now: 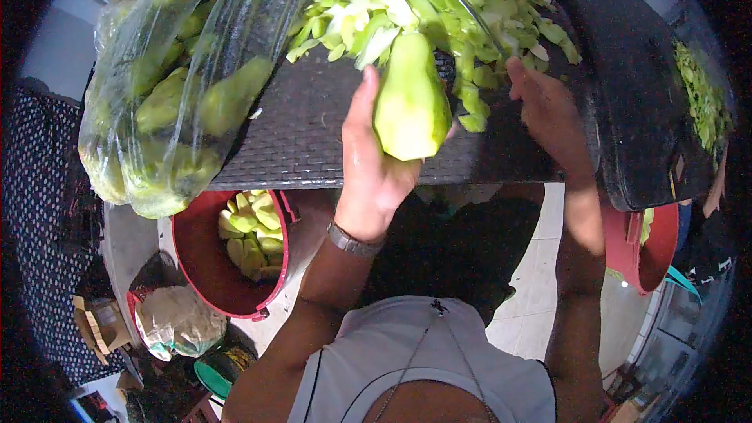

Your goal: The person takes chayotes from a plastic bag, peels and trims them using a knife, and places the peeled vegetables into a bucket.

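A pale green peeled fruit point(412, 106) rests in my left hand point(372, 153), its narrow end pointing away from me. My right hand point(548, 110) is closed on the handle of a knife point(470, 12), whose thin blade reaches up and left over a heap of green peelings point(501, 0). The blade and the fruit are apart. Beneath both hands lies a dark woven tabletop point(290, 125). At the left of it, a clear plastic bag point(180, 94) holds several unpeeled green fruits.
Below the table's left side stands a red bucket point(227, 290) with pale green pieces inside. Another red bucket point(658, 251) is at the right, under a black chair-like edge point(638, 133). A filled plastic sack point(178, 319) sits on the floor at the lower left.
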{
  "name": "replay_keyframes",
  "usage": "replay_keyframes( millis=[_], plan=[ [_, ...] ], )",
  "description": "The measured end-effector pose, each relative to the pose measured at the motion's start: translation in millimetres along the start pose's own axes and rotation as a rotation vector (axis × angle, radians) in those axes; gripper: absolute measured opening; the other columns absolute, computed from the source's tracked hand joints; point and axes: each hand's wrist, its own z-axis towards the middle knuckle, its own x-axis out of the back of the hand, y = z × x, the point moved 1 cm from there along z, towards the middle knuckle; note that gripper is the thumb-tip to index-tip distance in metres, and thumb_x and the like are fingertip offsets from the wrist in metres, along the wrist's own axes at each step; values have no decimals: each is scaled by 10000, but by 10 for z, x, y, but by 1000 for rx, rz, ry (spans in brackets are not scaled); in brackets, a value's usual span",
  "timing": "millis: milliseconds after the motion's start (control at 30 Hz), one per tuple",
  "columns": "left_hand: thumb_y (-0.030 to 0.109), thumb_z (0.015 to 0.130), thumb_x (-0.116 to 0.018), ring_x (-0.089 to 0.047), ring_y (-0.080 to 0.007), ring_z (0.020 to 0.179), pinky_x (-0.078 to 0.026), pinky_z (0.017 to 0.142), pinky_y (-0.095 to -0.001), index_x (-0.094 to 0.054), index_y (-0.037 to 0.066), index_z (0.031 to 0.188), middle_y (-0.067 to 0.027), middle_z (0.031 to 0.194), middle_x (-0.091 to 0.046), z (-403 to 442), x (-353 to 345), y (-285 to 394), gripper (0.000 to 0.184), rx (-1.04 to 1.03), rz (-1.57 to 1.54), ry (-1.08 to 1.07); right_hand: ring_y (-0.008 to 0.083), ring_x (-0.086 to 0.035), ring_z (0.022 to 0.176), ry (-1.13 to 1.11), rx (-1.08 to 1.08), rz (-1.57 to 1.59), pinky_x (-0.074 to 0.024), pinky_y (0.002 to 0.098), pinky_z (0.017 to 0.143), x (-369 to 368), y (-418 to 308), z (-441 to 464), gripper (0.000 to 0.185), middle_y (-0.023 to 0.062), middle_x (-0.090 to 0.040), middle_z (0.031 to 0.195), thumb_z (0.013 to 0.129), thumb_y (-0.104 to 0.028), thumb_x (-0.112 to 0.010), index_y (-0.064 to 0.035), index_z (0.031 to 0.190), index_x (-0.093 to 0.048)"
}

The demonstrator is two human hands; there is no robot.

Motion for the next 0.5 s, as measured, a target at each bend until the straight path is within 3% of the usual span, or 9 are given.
replay_keyframes(
  millis=[100,200,233,300,333,500],
  plan=[
    [458,1031,-516,-681,-272,1063,-557,905,-465,-551,76,1377,-134,1219,-682,163,90,-38,517,-48,83,22,348,-707,866,22,256,-69,-533,437,720,-27,-164,-238,492,244,-676,877,951,-498,-660,-20,1068,-641],
    [432,1016,-542,-675,-288,1088,-559,919,-456,-560,77,1371,-143,1224,-679,164,193,-66,502,-39,82,36,315,-733,711,-82,166,1,-539,392,628,-106,-592,-595,514,176,-690,760,872,-489,-756,-11,990,-611],
    [376,970,-614,-710,-258,940,-599,781,-435,-599,53,1232,-123,1093,-706,165,158,-81,416,13,-12,27,313,-732,695,-86,223,0,-545,398,619,-136,-655,-669,533,157,-691,742,835,-499,-784,-19,985,-606],
    [398,947,-632,-722,-283,841,-609,753,-442,-602,42,1201,-152,994,-715,157,105,-36,439,87,8,-149,310,-730,662,-100,333,-1,-558,410,602,-184,-723,-772,582,119,-694,708,761,-519,-840,-37,976,-596],
    [417,933,-638,-721,-290,782,-610,739,-437,-603,42,1179,-166,924,-713,158,100,-47,450,99,26,-88,298,-733,666,-85,362,-13,-563,408,609,-200,-713,-781,587,106,-695,706,752,-529,-844,-44,966,-591],
    [412,934,-637,-719,-278,851,-607,748,-447,-605,43,1185,-141,997,-715,186,140,-78,447,81,0,-118,275,-731,657,-38,422,-135,-568,397,618,-260,-644,-755,604,65,-682,679,735,-573,-839,-62,921,-578]
  ],
)
